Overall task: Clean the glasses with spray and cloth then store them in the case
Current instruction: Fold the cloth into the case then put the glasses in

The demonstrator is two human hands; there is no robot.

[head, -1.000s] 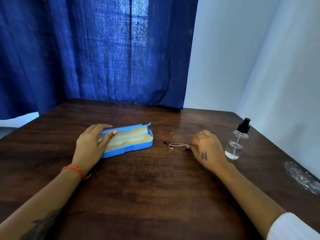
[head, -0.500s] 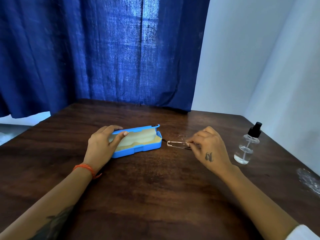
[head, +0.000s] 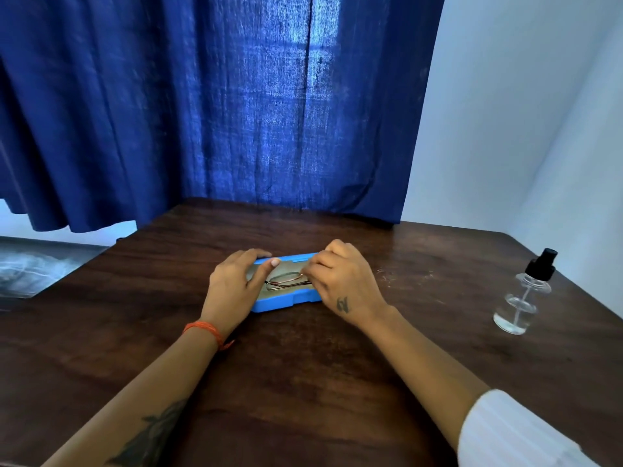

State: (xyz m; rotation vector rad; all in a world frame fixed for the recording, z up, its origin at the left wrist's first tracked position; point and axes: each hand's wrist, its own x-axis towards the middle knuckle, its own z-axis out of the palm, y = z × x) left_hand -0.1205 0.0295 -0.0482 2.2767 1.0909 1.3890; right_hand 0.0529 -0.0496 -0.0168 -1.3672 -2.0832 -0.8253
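An open blue glasses case [head: 286, 301] with a pale lining lies on the dark wooden table [head: 303, 382]. Thin-framed folded glasses [head: 288, 280] rest inside it. My left hand [head: 236, 284] grips the case's left end, thumb over its near-left rim. My right hand [head: 340, 281] pinches the right side of the glasses over the case. A clear spray bottle [head: 526, 294] with a black nozzle stands at the far right. I see no separate cloth.
A blue curtain [head: 219, 112] hangs behind the table's far edge. White walls [head: 522, 112] close the right side. The table's left edge drops to a pale floor [head: 33, 267].
My right hand has carried the glasses leftward from the tabletop into the open case. My left hand stays on the case. The camera view has shifted.
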